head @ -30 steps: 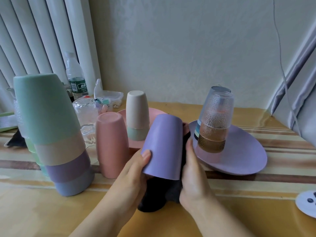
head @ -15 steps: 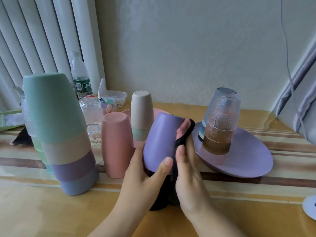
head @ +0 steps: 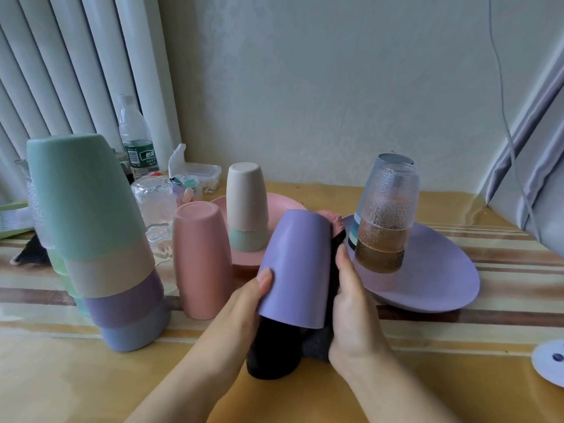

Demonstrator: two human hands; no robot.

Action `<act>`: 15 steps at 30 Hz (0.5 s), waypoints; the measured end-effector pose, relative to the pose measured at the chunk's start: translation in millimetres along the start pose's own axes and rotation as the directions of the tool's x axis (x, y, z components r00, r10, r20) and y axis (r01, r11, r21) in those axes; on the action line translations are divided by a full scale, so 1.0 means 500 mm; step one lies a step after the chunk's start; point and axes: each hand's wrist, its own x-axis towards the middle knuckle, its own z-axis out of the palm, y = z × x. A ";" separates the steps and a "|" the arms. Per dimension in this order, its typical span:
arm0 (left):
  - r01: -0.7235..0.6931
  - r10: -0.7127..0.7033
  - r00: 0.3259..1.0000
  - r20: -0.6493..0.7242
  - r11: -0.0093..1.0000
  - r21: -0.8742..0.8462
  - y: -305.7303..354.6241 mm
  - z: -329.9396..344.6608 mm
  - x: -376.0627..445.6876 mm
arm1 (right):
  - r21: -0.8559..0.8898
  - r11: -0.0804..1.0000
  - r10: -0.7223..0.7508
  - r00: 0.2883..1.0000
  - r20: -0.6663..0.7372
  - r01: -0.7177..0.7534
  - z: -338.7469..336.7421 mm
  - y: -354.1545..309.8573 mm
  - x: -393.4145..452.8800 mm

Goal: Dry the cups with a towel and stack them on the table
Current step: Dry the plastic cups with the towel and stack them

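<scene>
**Midway: purple cup under towel**

Presently, head view: left hand [head: 244, 303] grips inverted purple cup [head: 297, 267]; right hand [head: 351, 303] clasps dark towel [head: 274, 352] against it. Four-cup stack [head: 97, 239] done; pink cup [head: 201, 257], beige-green pair [head: 246, 206], glasses [head: 386, 215] remain.

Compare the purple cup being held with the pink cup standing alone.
The purple cup is tilted off the table in both hands with a dark towel hanging from its mouth; the pink cup stands untouched on the table. Both are plain, matte and mouth-down.

cup stack [head: 100, 245] left, glasses [head: 385, 218] on plate [head: 433, 279] right
</scene>
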 end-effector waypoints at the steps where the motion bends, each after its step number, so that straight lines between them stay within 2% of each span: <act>1: -0.014 0.013 0.998 -0.054 1.000 -0.018 0.001 0.006 0.003 | 0.008 1.000 0.002 1.000 -0.014 -0.001 0.000 0.003 0.002; 3: -0.105 0.124 0.972 -0.198 0.989 0.103 0.000 0.014 0.009 | 0.009 1.000 -0.030 0.999 -0.019 0.030 -0.006 0.007 0.011; 5: -0.222 0.325 0.885 -0.333 0.924 0.311 -0.003 0.014 0.005 | -0.020 0.995 -0.097 0.995 -0.005 0.097 -0.012 0.004 0.017; 7: -0.315 0.496 0.806 -0.324 0.822 0.475 -0.005 0.011 -0.002 | -0.119 0.977 -0.179 0.984 0.004 0.179 -0.018 0.006 0.021; 9: -0.346 0.587 0.770 -0.249 0.713 0.610 -0.007 0.012 -0.008 | -0.290 0.908 -0.291 0.953 0.081 0.302 -0.024 0.010 0.020; 10: -0.340 0.589 0.777 -0.221 0.689 0.641 -0.005 0.015 -0.011 | -0.352 0.875 -0.310 0.943 0.118 0.332 -0.026 0.012 0.018; 13: -0.295 0.506 0.852 -0.132 0.673 0.678 -0.002 0.019 -0.014 | -0.430 0.835 -0.305 0.939 0.158 0.344 -0.025 0.024 0.022; 15: -0.257 0.451 0.880 -0.148 0.715 0.650 0.005 0.015 -0.011 | -0.452 0.835 -0.272 0.949 0.157 0.314 -0.026 0.037 0.018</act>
